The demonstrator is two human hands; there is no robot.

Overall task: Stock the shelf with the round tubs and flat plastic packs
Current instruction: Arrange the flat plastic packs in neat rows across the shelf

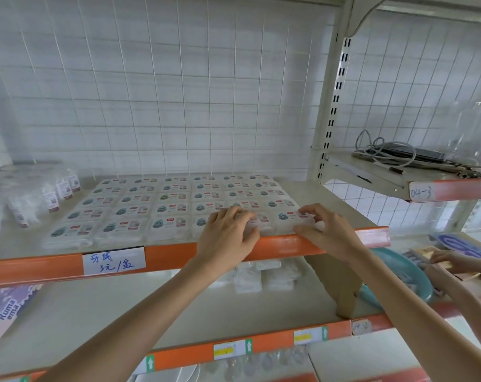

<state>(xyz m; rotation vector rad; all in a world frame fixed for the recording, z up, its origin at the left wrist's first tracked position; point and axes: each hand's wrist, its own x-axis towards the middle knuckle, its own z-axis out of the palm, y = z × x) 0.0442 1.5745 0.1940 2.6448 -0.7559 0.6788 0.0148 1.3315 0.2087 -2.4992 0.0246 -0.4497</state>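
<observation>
Status: grips front-row flat pack (264, 220) with left hand (228, 235), fingers curled over its top; pinches end pack (291, 216) just beside it with right hand (327, 232), thumb on near edge. Location: right end of front row in flat-pack grid (173, 197) on orange-railed shelf (173, 253), touching neighbours. Handwritten price label (113, 260) on rail, well left of hands.

Flat clear plastic packs with printed labels (167, 201) are laid in a grid on a cream shelf edged in orange (324, 197). The front-right pack (289, 217) is pinched by the right hand (327, 230). The neighbouring pack (261, 226) is held under the curled fingers of the left hand (228, 232). A handwritten white price label (113, 261) is fixed to the edge.
</observation>
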